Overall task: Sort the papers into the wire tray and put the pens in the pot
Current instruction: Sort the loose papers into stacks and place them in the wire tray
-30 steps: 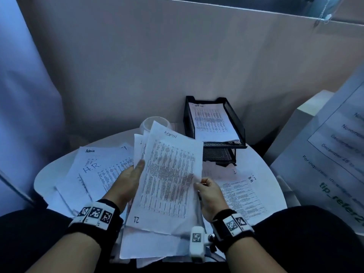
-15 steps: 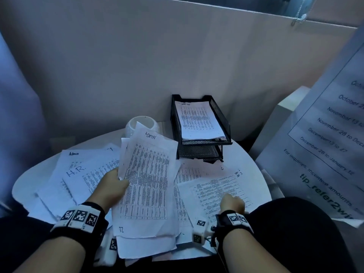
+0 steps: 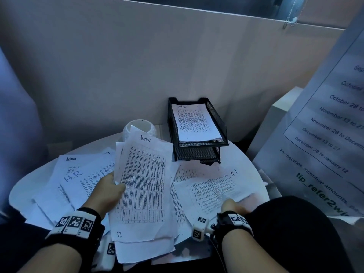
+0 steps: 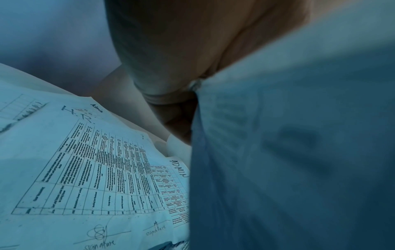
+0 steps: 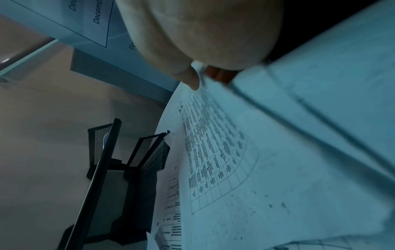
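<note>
The left hand (image 3: pixel 107 191) grips a bunch of white printed sheets marked "ADMIN" (image 3: pixel 144 186), probably to keep them together. The right hand (image 3: pixel 233 206) pinches 1 white printed sheet marked "H R" (image 3: pixel 212 188) lying on the round white table (image 3: pixel 244 164), near the black wire tray (image 3: pixel 197 133).

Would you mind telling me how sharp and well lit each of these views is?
Head view: dim, blue-tinted, yet the ADMIN sheet reads clearly. Left wrist view: held paper is blurred, table sheets sharp. Right wrist view: the sheet's edge is smeared near the right hand.
</note>
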